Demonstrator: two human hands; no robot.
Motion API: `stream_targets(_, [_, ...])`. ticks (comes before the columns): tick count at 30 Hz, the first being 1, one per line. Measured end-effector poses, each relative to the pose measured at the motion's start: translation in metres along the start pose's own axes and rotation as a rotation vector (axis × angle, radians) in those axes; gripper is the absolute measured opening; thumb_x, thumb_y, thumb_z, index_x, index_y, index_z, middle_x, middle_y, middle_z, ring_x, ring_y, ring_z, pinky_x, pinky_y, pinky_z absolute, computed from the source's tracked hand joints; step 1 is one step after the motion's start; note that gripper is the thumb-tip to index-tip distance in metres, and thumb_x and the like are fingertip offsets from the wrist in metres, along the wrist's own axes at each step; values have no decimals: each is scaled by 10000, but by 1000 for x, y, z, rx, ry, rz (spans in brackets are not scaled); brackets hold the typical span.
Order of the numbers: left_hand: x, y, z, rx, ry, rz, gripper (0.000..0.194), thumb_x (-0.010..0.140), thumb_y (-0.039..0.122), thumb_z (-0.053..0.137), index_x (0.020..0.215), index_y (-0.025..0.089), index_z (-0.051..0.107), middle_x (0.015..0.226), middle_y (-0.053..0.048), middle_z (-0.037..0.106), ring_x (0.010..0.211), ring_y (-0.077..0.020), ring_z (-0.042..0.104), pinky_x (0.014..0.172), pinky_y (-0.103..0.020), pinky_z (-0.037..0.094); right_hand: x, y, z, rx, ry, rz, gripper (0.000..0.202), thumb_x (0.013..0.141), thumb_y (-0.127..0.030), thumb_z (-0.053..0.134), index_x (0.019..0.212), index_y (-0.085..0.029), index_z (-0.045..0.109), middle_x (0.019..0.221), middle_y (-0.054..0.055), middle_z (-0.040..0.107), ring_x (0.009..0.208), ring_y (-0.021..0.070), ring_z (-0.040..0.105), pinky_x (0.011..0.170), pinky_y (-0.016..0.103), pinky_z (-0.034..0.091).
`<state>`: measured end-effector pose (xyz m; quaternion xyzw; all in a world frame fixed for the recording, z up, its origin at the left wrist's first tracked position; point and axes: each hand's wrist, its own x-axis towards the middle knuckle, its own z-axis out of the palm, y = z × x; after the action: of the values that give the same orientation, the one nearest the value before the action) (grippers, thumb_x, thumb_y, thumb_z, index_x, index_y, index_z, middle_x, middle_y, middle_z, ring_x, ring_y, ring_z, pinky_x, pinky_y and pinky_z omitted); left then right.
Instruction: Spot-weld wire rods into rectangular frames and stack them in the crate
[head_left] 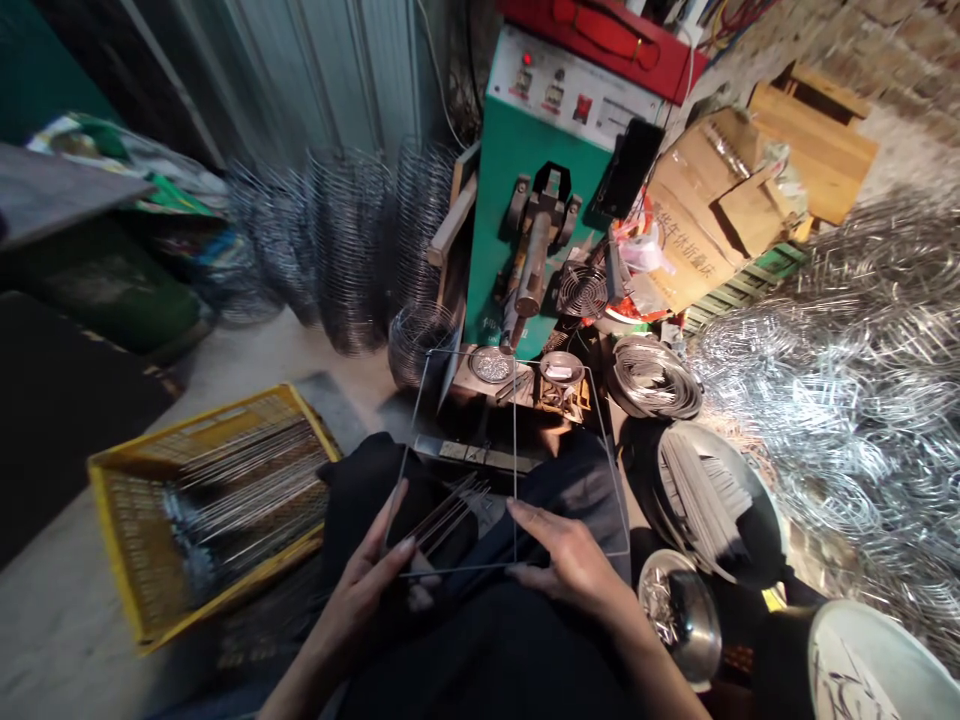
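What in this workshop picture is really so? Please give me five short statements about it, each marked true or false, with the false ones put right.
1. The left hand and the right hand both hold the wire frame. True.
2. Thin metal rods lie in the crate. True.
3. The crate is blue. False: it is yellow.
4. A red light glows on the panel of the green machine. True.
5. The cardboard box is left of the green machine in the picture. False: it is to the right of it.
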<state>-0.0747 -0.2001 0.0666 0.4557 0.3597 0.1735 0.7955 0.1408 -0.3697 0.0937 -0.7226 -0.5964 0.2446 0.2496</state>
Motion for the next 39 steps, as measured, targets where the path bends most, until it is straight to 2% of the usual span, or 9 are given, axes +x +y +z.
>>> stream_targets(4, [-6, 7, 7, -13, -6, -10, 988, 833, 443, 666, 1592, 212, 76, 601, -4, 665, 466, -182, 601, 485, -258, 483, 1, 1, 1, 17, 17, -9, 799, 776, -245, 795, 1489, -233, 434, 1465, 79, 518, 1322, 228, 526, 1110, 332, 445])
stream_targets(11, [-2, 4, 7, -39, -2, 0, 965, 835, 435, 665, 1589, 239, 95, 613, -13, 671, 450, -176, 601, 458, -245, 482, 3, 5, -1, 28, 32, -26, 786, 782, -263, 795, 1484, -242, 442, 1452, 80, 532, 1313, 237, 534, 1113, 346, 446])
stream_targets(19, [0, 6, 9, -95, 11, 12, 962, 827, 421, 685, 1587, 267, 115, 607, -5, 672, 447, -171, 601, 450, -235, 472, 9, -4, -11, 25, 2, 20, 768, 784, -246, 792, 1474, -257, 456, 1456, 85, 520, 1315, 258, 529, 1106, 370, 456])
stream_targets(25, [5, 9, 9, -103, -5, -13, 978, 834, 412, 680, 1589, 263, 77, 614, -3, 672, 455, -169, 604, 452, -229, 462, 14, -2, -14, 10, -9, 18, 758, 786, -254, 795, 1468, -228, 465, 1452, 99, 522, 1316, 258, 529, 1105, 365, 454])
stream_targets(30, [5, 5, 9, -96, 9, -1, 921, 868, 385, 644, 1589, 267, 83, 646, -20, 690, 467, -171, 617, 475, -240, 480, 13, 5, -9, 47, 18, -30, 766, 823, -257, 765, 1500, -288, 406, 1473, 56, 508, 1322, 241, 524, 1107, 356, 452])
stream_targets(33, [5, 1, 9, -95, 2, -24, 935, 856, 373, 660, 1588, 276, 88, 651, -21, 696, 474, -172, 626, 475, -236, 484, 9, 7, -5, 47, 26, -7, 767, 830, -241, 752, 1504, -320, 393, 1480, 34, 502, 1316, 235, 531, 1102, 354, 454])
stream_targets(36, [13, 4, 6, -111, -16, -40, 959, 833, 354, 694, 1584, 314, 99, 661, -4, 698, 482, -165, 629, 478, -231, 496, 12, 9, -2, -10, 47, 37, 705, 852, -279, 731, 1484, -337, 425, 1443, 24, 546, 1276, 233, 571, 1065, 353, 480])
stream_targets(39, [44, 15, 3, -139, -76, 26, 996, 814, 291, 723, 1586, 300, 94, 659, 2, 694, 528, -179, 656, 515, -254, 534, 34, 18, -8, -99, 121, 65, 603, 880, -345, 700, 1445, -317, 490, 1320, 33, 652, 1169, 228, 646, 977, 328, 519])
